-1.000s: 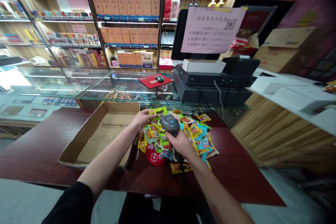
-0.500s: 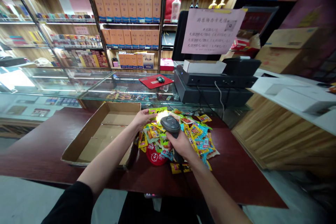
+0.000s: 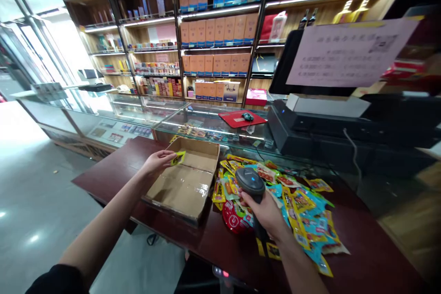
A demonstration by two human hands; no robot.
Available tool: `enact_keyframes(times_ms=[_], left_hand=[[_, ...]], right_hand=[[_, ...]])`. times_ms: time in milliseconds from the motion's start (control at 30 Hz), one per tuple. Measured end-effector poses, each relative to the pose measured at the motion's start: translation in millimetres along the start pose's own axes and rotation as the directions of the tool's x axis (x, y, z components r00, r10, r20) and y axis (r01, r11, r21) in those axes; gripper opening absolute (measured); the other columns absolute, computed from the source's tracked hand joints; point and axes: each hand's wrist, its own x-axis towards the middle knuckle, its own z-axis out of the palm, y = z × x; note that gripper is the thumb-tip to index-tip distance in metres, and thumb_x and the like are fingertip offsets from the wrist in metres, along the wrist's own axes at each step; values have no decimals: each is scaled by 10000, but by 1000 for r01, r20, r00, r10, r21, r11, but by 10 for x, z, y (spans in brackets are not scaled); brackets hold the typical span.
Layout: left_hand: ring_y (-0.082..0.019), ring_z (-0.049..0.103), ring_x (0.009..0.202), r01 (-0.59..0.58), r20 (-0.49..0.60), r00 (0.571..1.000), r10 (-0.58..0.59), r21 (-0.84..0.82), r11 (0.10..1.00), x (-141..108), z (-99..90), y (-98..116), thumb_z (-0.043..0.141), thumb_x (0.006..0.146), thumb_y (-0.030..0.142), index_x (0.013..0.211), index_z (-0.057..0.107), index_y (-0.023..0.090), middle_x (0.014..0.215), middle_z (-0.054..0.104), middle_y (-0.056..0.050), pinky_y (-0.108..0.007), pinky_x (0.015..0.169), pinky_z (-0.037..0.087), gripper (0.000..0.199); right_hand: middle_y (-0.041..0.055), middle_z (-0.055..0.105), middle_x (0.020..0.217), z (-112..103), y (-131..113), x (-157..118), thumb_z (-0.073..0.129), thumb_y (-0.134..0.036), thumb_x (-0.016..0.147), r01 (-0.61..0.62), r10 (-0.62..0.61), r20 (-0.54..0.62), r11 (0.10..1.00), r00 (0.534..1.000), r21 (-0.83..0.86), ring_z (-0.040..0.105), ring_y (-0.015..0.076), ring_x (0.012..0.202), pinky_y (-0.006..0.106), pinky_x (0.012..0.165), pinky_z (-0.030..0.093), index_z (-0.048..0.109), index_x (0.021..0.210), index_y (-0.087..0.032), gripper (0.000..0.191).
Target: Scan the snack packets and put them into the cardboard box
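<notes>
Yellow packet (image 3: 178, 158) is pinched by one end, apparently to leave its print uncovered, in the left hand's (image 3: 159, 161) grip over the cardboard box (image 3: 186, 190), while the right hand (image 3: 268, 211) wraps the scanner's (image 3: 251, 180) handle.

I watch through a single head-worn camera, set above the near side of the cardboard box (image 3: 186, 188) and facing forward and down. The surface (image 3: 120, 163) under the box is close; the shelves (image 3: 220, 11) stand well beyond it.
</notes>
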Motion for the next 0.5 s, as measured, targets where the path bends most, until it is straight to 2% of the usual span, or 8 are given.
enact_keyframes(times_ms=[100,200,267,333,500], left_hand=[[-182,707,765,-8,-28,1000,7,-37,999,-48,-190,-8,826,626,254,878,632,94,829,707,-105,-259,755,571,356],[-202,711,790,-4,3,1000,4,-55,999,-72,-119,-70,823,631,260,880,625,96,827,708,-113,-290,785,571,358],[-205,711,803,1,72,997,2,-42,999,-74,54,-121,825,627,281,893,628,99,842,710,-115,-299,794,569,378],[-210,709,826,2,160,987,2,-27,1000,-75,303,-163,824,626,312,904,634,101,869,713,-121,-311,814,562,397],[-203,704,803,24,373,927,-37,39,999,-130,1118,-235,834,603,342,878,656,101,860,719,-127,-334,824,551,406]], right_hand=[[103,724,963,-15,-42,-15,691,-444,729,-52,52,7,998,999,31,706,249,778,380,696,594,623,1062,-157,445],[106,721,956,-109,-84,-26,706,-437,706,-63,65,-39,996,997,63,699,272,838,376,679,598,636,991,-165,400],[109,720,954,-205,-101,-33,712,-437,698,-53,58,-76,996,995,65,697,278,829,383,669,598,645,971,-169,389],[111,721,946,-317,-114,-49,707,-443,703,-42,47,-99,998,994,49,697,280,815,388,669,597,657,954,-169,375],[112,722,912,-605,-166,-156,716,-448,692,-20,27,-163,999,986,44,692,294,834,383,641,593,658,954,-163,391]])
